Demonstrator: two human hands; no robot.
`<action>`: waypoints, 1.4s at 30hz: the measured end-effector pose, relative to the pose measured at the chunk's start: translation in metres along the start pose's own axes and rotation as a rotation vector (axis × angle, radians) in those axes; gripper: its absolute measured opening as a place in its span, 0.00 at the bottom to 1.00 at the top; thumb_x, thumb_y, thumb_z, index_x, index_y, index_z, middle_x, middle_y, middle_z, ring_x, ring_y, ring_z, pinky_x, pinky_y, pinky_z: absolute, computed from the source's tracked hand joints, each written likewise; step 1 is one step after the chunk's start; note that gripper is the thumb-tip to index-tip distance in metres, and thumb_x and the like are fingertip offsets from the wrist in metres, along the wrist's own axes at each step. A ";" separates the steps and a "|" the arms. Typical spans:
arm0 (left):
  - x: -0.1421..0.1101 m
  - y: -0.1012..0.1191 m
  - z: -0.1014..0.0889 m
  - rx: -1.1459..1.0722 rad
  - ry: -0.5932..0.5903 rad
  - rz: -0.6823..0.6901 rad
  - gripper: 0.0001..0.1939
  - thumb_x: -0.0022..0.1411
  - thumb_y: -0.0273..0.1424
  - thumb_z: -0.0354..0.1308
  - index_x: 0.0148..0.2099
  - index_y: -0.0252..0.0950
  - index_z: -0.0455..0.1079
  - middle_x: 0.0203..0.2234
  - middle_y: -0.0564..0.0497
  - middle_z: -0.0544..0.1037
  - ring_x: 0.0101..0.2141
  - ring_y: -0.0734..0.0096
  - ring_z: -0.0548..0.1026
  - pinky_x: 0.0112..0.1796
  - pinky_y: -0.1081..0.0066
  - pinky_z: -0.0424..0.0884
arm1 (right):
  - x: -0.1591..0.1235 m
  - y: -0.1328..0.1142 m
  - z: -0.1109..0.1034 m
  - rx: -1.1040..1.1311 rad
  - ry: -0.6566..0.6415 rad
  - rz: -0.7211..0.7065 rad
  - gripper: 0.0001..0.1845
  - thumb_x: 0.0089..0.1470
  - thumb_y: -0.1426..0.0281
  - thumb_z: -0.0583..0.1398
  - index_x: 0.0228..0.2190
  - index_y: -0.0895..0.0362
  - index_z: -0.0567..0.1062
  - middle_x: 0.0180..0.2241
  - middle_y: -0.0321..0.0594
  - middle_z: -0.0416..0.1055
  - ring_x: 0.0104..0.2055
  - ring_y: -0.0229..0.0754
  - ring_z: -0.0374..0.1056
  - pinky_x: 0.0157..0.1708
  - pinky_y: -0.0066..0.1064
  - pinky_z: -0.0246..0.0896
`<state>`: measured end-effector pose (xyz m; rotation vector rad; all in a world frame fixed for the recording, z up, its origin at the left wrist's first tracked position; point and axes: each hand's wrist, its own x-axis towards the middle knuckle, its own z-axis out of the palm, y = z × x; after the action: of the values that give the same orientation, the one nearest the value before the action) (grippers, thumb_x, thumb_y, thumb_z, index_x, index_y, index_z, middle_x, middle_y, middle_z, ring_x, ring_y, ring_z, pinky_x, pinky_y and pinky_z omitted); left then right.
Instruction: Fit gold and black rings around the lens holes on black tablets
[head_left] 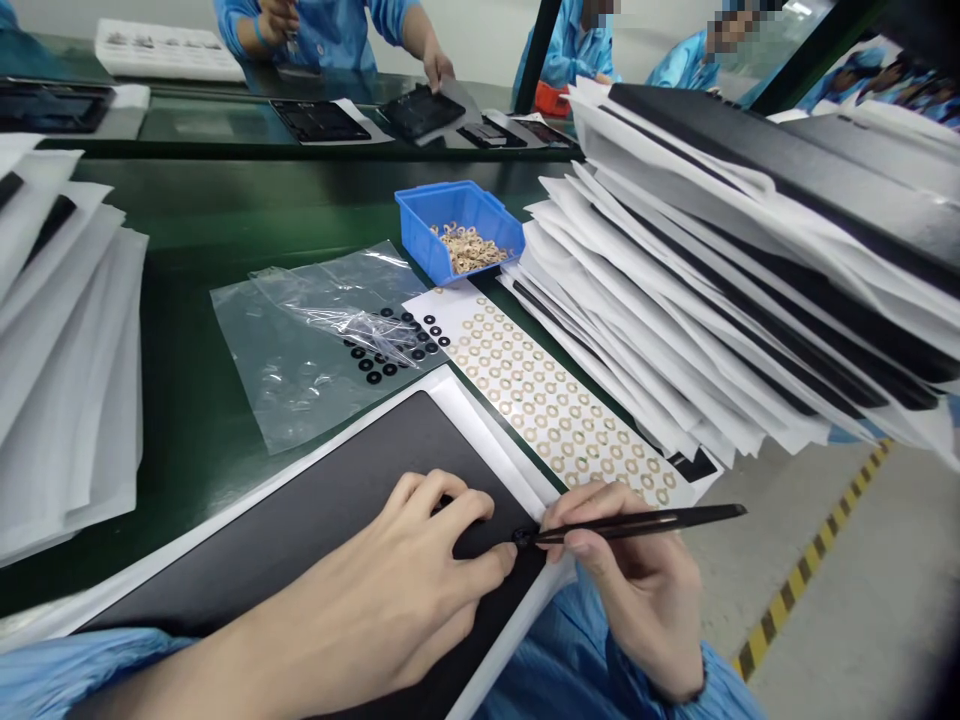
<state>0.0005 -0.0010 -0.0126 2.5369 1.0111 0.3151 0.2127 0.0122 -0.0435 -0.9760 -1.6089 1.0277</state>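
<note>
A dark grey panel (337, 480) lies on a white sheet at the near edge of the green bench. My left hand (390, 590) rests flat on the panel, fingers spread and pressing near its right edge. My right hand (630, 580) pinches black tweezers (637, 522), whose tip meets a small black ring at the panel's edge, right by my left thumb. Beside the panel lies a white sticker sheet (540, 390) with rows of tan rings and a few black rings at its far end.
A blue bin (420, 215) of loose tan rings stands behind the sheet. Clear plastic bags (300, 330) lie left of it. Tall stacks of panels in white paper rise at right (750, 250) and left (60, 340). Other people in blue work across the bench.
</note>
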 end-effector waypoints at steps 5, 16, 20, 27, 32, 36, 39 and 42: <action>-0.001 -0.001 0.003 -0.034 -0.005 -0.016 0.12 0.65 0.23 0.44 0.47 0.35 0.66 0.41 0.44 0.63 0.43 0.57 0.60 0.38 0.61 0.64 | 0.002 0.000 -0.001 0.004 -0.046 0.004 0.04 0.56 0.74 0.58 0.34 0.54 0.71 0.31 0.38 0.69 0.31 0.39 0.69 0.28 0.30 0.66; 0.001 0.000 0.004 0.060 0.060 0.024 0.12 0.65 0.25 0.47 0.47 0.37 0.67 0.41 0.45 0.65 0.42 0.59 0.61 0.41 0.61 0.63 | 0.059 -0.042 0.026 -0.131 -0.059 -0.106 0.03 0.51 0.72 0.62 0.27 0.56 0.71 0.27 0.36 0.70 0.29 0.39 0.69 0.30 0.30 0.66; -0.001 0.001 0.006 0.171 0.096 0.058 0.07 0.62 0.27 0.50 0.42 0.36 0.67 0.42 0.45 0.66 0.41 0.59 0.62 0.41 0.61 0.63 | 0.130 -0.041 0.096 0.026 -0.392 -0.107 0.08 0.50 0.66 0.62 0.25 0.57 0.70 0.23 0.35 0.71 0.25 0.39 0.72 0.27 0.29 0.67; -0.002 0.000 0.008 0.230 0.178 0.105 0.05 0.61 0.28 0.52 0.40 0.37 0.66 0.43 0.46 0.66 0.43 0.59 0.63 0.40 0.63 0.64 | 0.174 -0.001 0.172 -0.242 -0.513 -0.217 0.04 0.50 0.72 0.61 0.25 0.58 0.70 0.22 0.35 0.71 0.26 0.39 0.71 0.32 0.30 0.65; -0.010 -0.005 0.008 0.295 0.204 0.060 0.07 0.62 0.28 0.50 0.43 0.35 0.66 0.41 0.46 0.68 0.41 0.60 0.64 0.40 0.62 0.65 | 0.162 -0.037 0.145 -0.283 -0.502 -0.290 0.04 0.51 0.70 0.60 0.28 0.58 0.71 0.28 0.36 0.72 0.30 0.37 0.68 0.34 0.27 0.62; -0.030 -0.020 0.003 0.376 0.287 -0.215 0.11 0.65 0.27 0.45 0.47 0.31 0.64 0.41 0.43 0.68 0.41 0.57 0.65 0.41 0.59 0.65 | 0.132 -0.068 0.078 -0.543 -0.397 -0.342 0.13 0.57 0.65 0.54 0.25 0.58 0.69 0.23 0.35 0.67 0.26 0.37 0.63 0.28 0.28 0.56; -0.043 -0.032 -0.005 0.449 0.356 -0.489 0.14 0.66 0.31 0.44 0.48 0.29 0.63 0.39 0.41 0.69 0.40 0.55 0.67 0.39 0.58 0.67 | 0.098 -0.058 0.029 -0.736 -0.359 -0.268 0.14 0.58 0.67 0.52 0.22 0.57 0.67 0.22 0.35 0.66 0.25 0.38 0.62 0.26 0.29 0.53; -0.047 -0.037 -0.011 0.434 0.321 -0.655 0.13 0.66 0.34 0.43 0.41 0.31 0.64 0.33 0.43 0.70 0.35 0.58 0.70 0.35 0.61 0.68 | 0.070 -0.030 0.004 -0.818 -0.327 -0.150 0.13 0.57 0.67 0.54 0.22 0.57 0.68 0.21 0.36 0.68 0.24 0.39 0.63 0.25 0.30 0.53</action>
<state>-0.0600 -0.0062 -0.0218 2.3550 2.1527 0.3389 0.1893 0.0671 0.0042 -1.2179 -2.4195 0.4120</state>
